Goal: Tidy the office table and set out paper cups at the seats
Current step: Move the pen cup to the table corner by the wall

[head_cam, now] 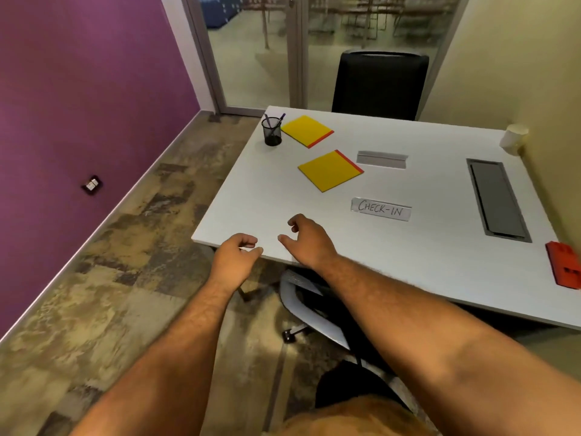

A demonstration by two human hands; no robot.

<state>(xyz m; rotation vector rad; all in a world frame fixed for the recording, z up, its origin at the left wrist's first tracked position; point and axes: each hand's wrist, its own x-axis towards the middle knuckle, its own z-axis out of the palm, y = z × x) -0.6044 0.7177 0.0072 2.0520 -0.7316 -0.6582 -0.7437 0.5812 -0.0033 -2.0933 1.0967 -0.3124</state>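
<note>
Hovering empty over the near worktop (408, 262) edge: left hand (234, 254) and right hand (309, 239), fingers loosely curled, gripping nothing. Lying far off diagonally right, at the back corner by the wall: cups (514, 138), stacked on their side, nearer the right hand. Leaving open room between, past the sign (381, 209) and pads (330, 171).

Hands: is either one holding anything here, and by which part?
Nothing is held. The left hand and right hand hover empty, fingers loosely curled, at the white table's near corner.
</note>
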